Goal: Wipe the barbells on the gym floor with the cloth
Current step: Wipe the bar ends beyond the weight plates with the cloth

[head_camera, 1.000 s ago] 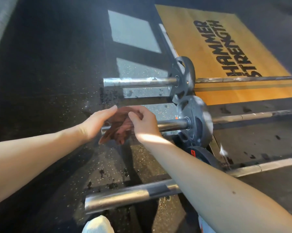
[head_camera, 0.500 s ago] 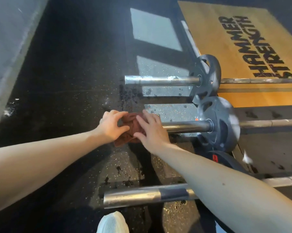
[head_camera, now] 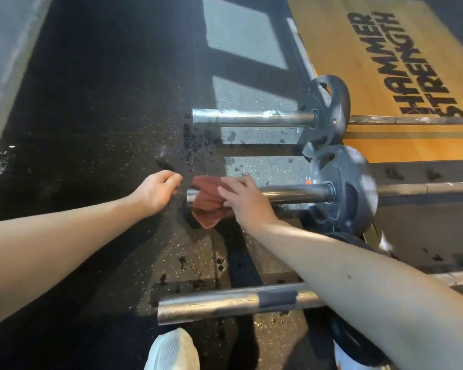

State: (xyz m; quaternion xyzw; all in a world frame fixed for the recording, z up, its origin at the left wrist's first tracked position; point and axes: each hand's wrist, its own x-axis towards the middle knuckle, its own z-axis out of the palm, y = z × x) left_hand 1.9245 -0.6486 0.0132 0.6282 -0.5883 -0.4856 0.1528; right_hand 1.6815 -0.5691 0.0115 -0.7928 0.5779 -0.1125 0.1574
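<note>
Three barbells lie side by side on the black gym floor. A reddish-brown cloth (head_camera: 207, 202) is draped over the end of the middle barbell's sleeve (head_camera: 291, 194). My right hand (head_camera: 245, 200) wraps over the cloth and presses it onto the sleeve. My left hand (head_camera: 157, 192) hovers just left of the sleeve's end, fingers loosely curled, holding nothing. The far barbell (head_camera: 254, 119) has white smears on its sleeve. The near barbell (head_camera: 225, 303) runs under my right forearm.
Dark weight plates sit on the far bar (head_camera: 329, 116) and the middle bar (head_camera: 345, 193). A wooden lifting platform (head_camera: 358, 62) with black lettering lies at the back right. Wet spots speckle the floor. My white shoe (head_camera: 171, 351) is at the bottom edge.
My left hand has let go of the cloth and pulled away to the left. My right hand has stayed on the cloth over the middle sleeve's end.
</note>
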